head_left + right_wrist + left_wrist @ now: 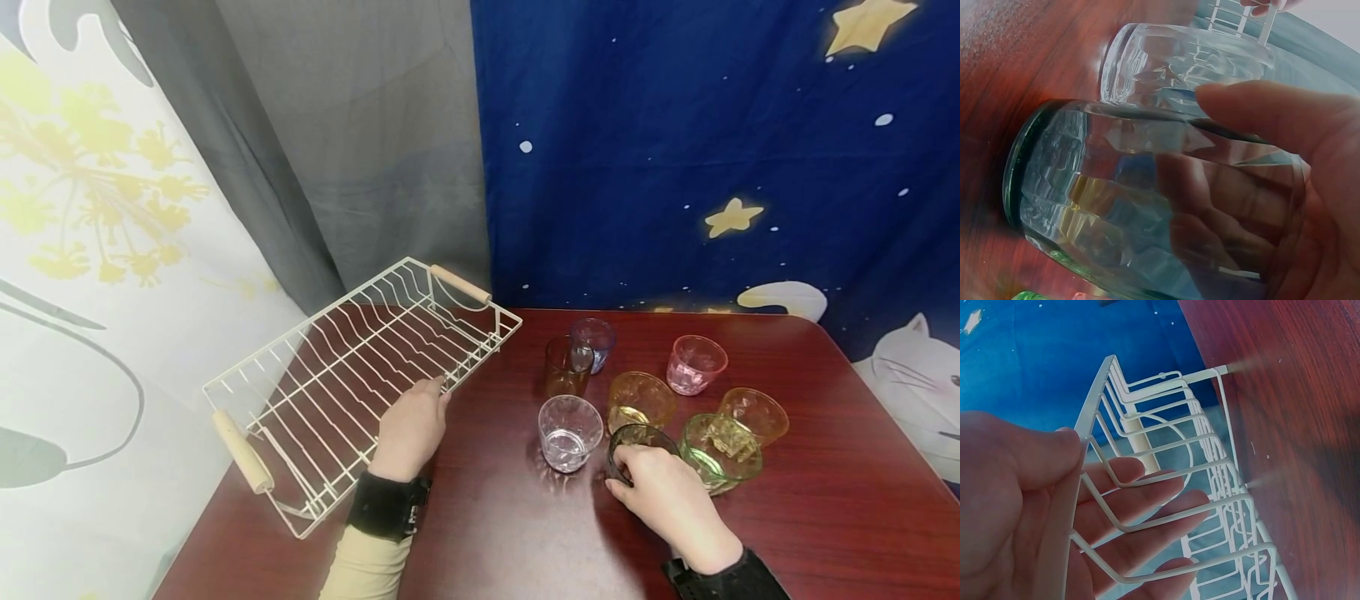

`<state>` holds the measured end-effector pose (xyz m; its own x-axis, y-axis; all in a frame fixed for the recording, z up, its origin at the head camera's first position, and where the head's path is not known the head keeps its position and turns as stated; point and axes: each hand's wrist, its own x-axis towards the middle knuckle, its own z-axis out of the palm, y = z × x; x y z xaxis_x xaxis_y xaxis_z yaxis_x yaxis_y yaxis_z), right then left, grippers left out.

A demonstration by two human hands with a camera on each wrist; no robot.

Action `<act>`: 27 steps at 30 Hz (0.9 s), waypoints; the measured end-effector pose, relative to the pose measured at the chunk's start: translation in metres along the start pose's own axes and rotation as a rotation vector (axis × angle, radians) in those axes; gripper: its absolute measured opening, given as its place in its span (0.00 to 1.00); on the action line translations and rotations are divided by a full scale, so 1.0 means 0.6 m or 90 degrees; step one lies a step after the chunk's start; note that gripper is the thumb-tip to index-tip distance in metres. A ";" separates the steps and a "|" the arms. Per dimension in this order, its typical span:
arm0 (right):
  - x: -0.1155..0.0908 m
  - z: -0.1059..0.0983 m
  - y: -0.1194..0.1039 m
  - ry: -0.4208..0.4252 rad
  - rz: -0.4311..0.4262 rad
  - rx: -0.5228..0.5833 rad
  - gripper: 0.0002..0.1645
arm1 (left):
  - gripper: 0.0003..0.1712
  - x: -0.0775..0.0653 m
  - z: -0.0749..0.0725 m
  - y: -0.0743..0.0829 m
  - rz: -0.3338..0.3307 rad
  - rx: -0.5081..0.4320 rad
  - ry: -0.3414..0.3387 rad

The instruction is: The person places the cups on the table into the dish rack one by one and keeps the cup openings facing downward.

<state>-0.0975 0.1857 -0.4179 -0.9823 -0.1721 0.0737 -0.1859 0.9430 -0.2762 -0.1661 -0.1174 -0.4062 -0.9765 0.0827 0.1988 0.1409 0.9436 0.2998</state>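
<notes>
A cream wire dish rack [365, 340] with wooden handles is at the left of the head view. My left hand [408, 429] grips its near long rim. In the left wrist view, the thumb [1054, 453] lies on the flat rim bar [1090, 412] and the fingers pass among the wires below. My right hand [667, 496] holds a dark grey-green glass [643, 432] by its wall. In the right wrist view, the thumb is outside this faceted glass [1104, 206], while the fingers show through it. A clear glass [568, 440] stands just left of it.
Close right of the held glass is a green glass [716, 471], with an amber glass [641, 404] behind it. A yellow glass [761, 417], pink glass [696, 367], blue glass [600, 340] and brown glass [564, 375] stand around. Curtains [615, 150] border the red-brown table [510, 525].
</notes>
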 end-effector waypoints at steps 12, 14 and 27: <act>0.000 0.001 -0.004 0.031 -0.002 -0.027 0.20 | 0.21 0.000 0.000 -0.003 -0.001 0.001 0.000; -0.001 -0.002 -0.005 0.030 0.001 -0.024 0.20 | 0.21 0.000 -0.001 -0.002 -0.002 0.000 -0.002; -0.010 -0.037 -0.004 0.056 -0.010 -0.043 0.18 | 0.21 -0.002 -0.003 -0.001 -0.009 0.009 -0.007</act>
<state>-0.0909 0.1908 -0.3964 -0.9730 -0.1639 0.1625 -0.1963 0.9579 -0.2094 -0.1649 -0.1188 -0.4051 -0.9802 0.0722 0.1843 0.1242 0.9493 0.2889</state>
